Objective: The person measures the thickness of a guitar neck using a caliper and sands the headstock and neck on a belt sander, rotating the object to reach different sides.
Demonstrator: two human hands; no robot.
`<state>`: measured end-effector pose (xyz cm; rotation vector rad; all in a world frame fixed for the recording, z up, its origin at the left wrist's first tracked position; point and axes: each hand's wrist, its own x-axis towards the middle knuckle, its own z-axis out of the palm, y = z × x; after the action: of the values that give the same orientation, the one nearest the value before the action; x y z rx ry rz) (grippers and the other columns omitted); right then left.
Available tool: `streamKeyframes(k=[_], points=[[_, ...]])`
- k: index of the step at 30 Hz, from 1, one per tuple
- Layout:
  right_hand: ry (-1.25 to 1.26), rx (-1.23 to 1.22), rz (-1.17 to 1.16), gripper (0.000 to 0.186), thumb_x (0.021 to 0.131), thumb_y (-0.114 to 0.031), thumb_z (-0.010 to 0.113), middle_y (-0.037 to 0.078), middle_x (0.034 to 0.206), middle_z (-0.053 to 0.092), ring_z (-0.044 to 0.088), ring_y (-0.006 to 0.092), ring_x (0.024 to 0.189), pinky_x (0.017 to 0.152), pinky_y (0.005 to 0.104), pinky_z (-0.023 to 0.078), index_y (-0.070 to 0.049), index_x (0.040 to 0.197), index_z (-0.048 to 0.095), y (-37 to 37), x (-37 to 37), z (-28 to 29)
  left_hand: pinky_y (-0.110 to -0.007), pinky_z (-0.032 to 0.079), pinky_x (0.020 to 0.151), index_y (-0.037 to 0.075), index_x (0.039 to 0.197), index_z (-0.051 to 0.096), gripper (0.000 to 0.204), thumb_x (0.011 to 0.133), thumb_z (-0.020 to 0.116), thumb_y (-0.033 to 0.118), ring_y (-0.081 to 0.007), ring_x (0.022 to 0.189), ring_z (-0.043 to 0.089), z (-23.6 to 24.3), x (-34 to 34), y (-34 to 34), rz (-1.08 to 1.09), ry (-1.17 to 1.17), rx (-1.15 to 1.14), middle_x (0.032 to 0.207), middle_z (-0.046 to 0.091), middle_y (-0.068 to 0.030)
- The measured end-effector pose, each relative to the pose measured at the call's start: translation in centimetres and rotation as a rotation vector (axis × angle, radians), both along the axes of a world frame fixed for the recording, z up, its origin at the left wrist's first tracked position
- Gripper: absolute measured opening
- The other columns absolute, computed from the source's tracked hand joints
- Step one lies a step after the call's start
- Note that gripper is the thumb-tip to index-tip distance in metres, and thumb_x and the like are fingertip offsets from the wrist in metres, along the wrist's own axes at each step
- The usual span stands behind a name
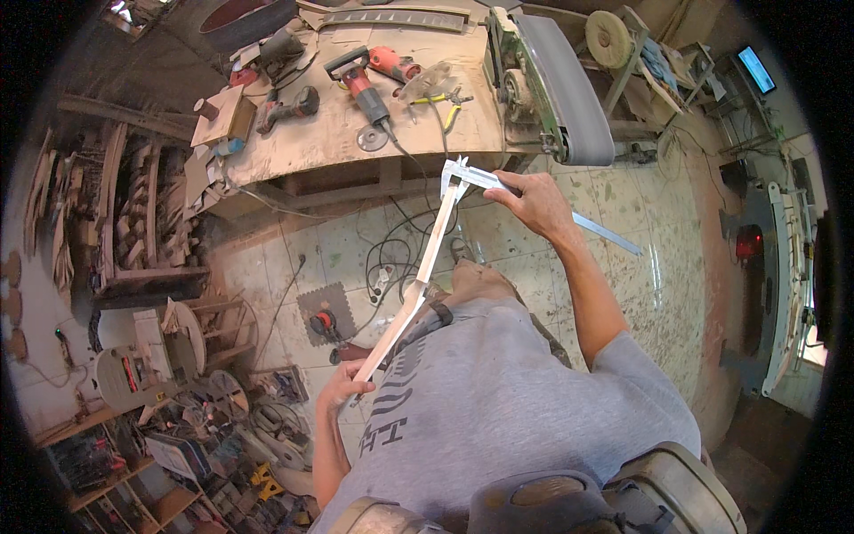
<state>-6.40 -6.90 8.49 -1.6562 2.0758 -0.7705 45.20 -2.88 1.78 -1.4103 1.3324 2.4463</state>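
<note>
My left hand (342,384) is closed around the lower end of a long, narrow wooden strip (433,243), which bends partway along and slants up away from me. My right hand (536,203) grips a silver sliding caliper (484,178) by its beam. The caliper's jaws sit at the far end of the strip, apparently around it; whether both jaws touch the wood is too small to tell. The caliper's beam (609,233) sticks out past my right hand to the right.
A dusty workbench (307,162) ahead carries a red power tool (361,93), a cordless drill (289,109) and yellow-handled pliers (452,117). A belt sander (569,89) stands at its right. Cables (389,245) and a red-black tool (325,325) lie on the floor. Wood scraps (147,214) fill left shelves.
</note>
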Motion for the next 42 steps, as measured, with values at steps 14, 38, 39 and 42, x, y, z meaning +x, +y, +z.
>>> streamKeyframes(k=[14, 38, 39, 42], points=[[0.026, -0.031, -0.016, 0.048, 0.094, -0.046, 0.073, 0.02, 0.091, 0.074, 0.07, 0.0397, 0.08, 0.071, 0.0437, 0.054, -0.008, 0.123, 0.073, 0.7, 0.1, 0.5, -0.023, 0.042, 0.069, 0.002, 0.124, 0.073, 0.061, 0.067, 0.085, 0.021, -0.0052, 0.079, 0.055, -0.3, -0.7, 0.2, 0.04, 0.042, -0.02, 0.097, 0.07, 0.0046], [-0.066, 0.026, -0.019, 0.049, 0.092, -0.039, 0.076, 0.021, 0.092, 0.074, 0.072, 0.0344, 0.08, 0.075, 0.0411, 0.055, -0.008, 0.13, 0.07, 1.5, 0.5, 0.8, -0.024, 0.039, 0.067, 0.001, 0.127, 0.072, 0.064, 0.068, 0.085, 0.025, -0.0055, 0.077, 0.05, 0.3, -0.9, -0.7, -0.033, -0.049, -0.009, 0.092, 0.063, 0.0069], [-0.127, 0.082, -0.007, 0.049, 0.093, -0.036, 0.075, 0.021, 0.097, 0.074, 0.072, 0.0361, 0.085, 0.079, 0.0419, 0.055, -0.007, 0.132, 0.069, 1.6, 0.6, 2.1, -0.024, 0.039, 0.067, 0.001, 0.126, 0.072, 0.064, 0.069, 0.085, 0.025, -0.0054, 0.077, 0.049, 0.3, -1.2, -0.9, -0.044, -0.052, -0.014, 0.092, 0.063, 0.0071], [-0.213, 0.07, 0.132, 0.047, 0.094, -0.031, 0.073, 0.022, 0.108, 0.074, 0.072, 0.0384, 0.096, 0.086, 0.0423, 0.055, -0.006, 0.134, 0.067, 2.3, 1.9, 3.4, -0.024, 0.038, 0.066, 0.001, 0.125, 0.072, 0.062, 0.07, 0.085, 0.027, -0.0052, 0.078, 0.049, 0.0, -0.9, -0.9, -0.079, -0.06, -0.023, 0.092, 0.062, 0.0075]])
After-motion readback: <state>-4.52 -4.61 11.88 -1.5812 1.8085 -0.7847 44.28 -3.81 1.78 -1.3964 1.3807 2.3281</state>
